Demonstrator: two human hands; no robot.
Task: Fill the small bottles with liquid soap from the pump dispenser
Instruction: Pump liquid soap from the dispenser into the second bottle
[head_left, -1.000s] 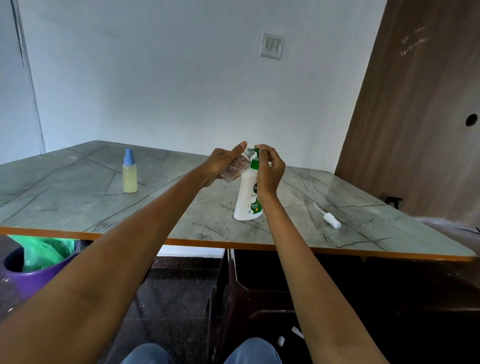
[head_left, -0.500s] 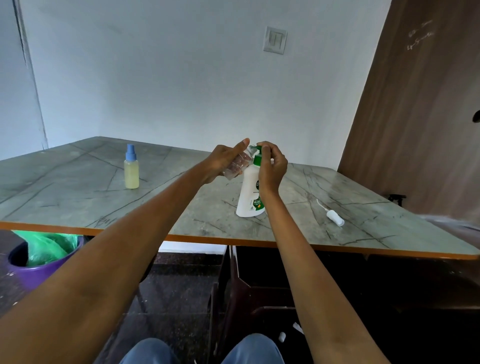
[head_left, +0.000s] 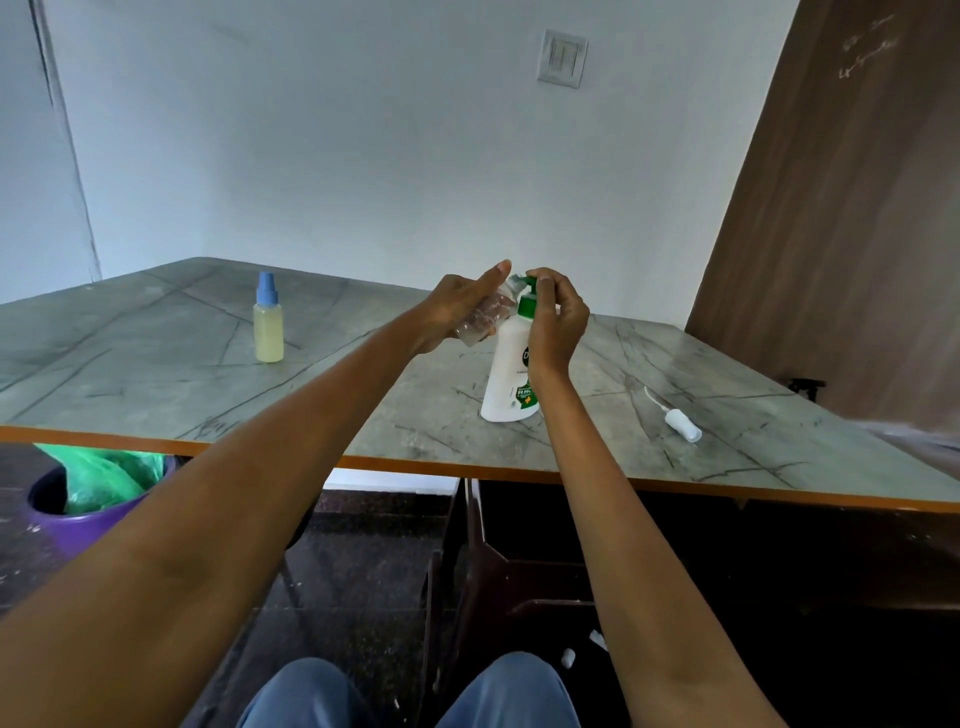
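The left hand (head_left: 460, 306) holds a clear small bottle (head_left: 480, 322) tilted, its mouth raised toward the green pump head (head_left: 527, 293) of the white pump dispenser (head_left: 509, 374). The left grip is clamped on that bottle: the fingers curl under and round its body, and the thumb lies straight along the top, pointing at the nozzle. The bottle's base sticks out below the palm; its neck sits just beside the nozzle, though whether they touch is not clear.

The right hand (head_left: 558, 322) rests on the pump head from above, its fingertips (head_left: 543, 283) curled onto the green top, the rest of the hand hanging in front of the dispenser's upper body. This grip is closed on the pump head. The dispenser stands upright on the desk (head_left: 363, 415), near its front edge.

Counted: two small bottles are visible. One is the clear one in the left hand. The other, a capped bottle (head_left: 268, 319) with a blue spray top and pale yellow liquid inside, stands upright well to the left, apart from both hands. There is one pump dispenser. One loose white spray cap (head_left: 681, 423) with a thin tube lies on its side on the desk to the right of the dispenser.

Under the desk's left end stands one purple bin (head_left: 83, 519) with a green liner.
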